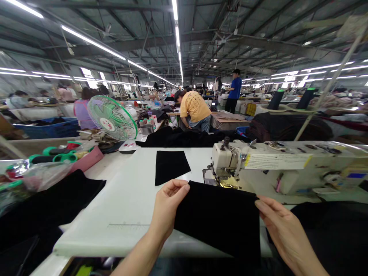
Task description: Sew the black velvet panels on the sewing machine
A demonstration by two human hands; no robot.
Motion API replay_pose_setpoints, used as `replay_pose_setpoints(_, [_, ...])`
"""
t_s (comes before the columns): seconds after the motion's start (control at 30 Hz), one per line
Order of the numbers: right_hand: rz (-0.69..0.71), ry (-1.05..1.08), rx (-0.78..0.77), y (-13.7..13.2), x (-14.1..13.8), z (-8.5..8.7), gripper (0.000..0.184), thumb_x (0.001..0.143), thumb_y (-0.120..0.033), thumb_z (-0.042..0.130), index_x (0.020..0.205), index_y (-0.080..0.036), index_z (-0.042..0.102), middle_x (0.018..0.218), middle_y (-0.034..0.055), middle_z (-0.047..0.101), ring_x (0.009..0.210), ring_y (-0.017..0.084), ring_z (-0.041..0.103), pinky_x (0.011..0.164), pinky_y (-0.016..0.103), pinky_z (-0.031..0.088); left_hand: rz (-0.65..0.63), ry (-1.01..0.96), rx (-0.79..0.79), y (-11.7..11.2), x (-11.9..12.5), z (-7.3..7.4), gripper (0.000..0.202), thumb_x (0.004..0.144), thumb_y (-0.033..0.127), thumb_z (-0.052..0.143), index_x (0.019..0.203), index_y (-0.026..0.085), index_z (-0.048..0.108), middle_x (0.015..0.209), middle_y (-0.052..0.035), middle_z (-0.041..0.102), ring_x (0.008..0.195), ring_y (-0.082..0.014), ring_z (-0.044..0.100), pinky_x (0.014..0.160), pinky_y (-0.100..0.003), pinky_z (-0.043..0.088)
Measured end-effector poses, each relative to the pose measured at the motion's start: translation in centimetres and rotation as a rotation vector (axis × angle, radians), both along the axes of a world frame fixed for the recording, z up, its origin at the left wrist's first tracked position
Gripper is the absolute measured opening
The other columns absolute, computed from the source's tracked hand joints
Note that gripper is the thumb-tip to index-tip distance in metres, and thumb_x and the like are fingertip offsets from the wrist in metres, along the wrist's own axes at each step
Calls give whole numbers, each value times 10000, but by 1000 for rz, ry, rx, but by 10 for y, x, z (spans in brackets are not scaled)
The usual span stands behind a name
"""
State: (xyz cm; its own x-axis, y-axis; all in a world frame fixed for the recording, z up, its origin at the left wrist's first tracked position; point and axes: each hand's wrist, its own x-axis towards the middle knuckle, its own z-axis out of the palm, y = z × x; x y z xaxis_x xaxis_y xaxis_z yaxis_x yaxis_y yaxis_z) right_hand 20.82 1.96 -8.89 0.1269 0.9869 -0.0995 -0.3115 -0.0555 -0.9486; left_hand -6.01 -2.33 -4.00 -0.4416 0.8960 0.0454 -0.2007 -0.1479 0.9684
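A black fabric piece hangs between my two hands over the front of the white sewing table. My left hand pinches its upper left corner between thumb and fingers. At the upper right corner, my right hand grips it the same way. The top edge is stretched fairly straight, sloping slightly down to the right. Just beyond the cloth stands the sewing machine head, its needle area close behind the top edge. Another black fabric piece lies flat on the table past my left hand.
Black cloth is heaped at the left and on the right. A green-rimmed fan stands at the back left near thread spools. A person in a yellow shirt bends over beyond the table. Dark thread cones stand behind the machine.
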Motion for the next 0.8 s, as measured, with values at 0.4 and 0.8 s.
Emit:
replay_pose_setpoints(0.4, [-74,-155,96,0,3,5,387,553,-471,911,797,-200,783,962,74,760,950,245,681,881,312,538,56,20,30,10,-1,-6,241,598,319,860,669,161,692,817,-15,709,796,-119,622,766,-197,481])
replay_pose_setpoints(0.8, [-28,-113,186,-5,-2,31,282,652,-421,870,743,-188,738,727,11,714,694,151,634,700,268,517,112,-73,-52,12,0,0,371,431,265,920,719,223,689,707,43,687,721,-93,629,687,-119,527])
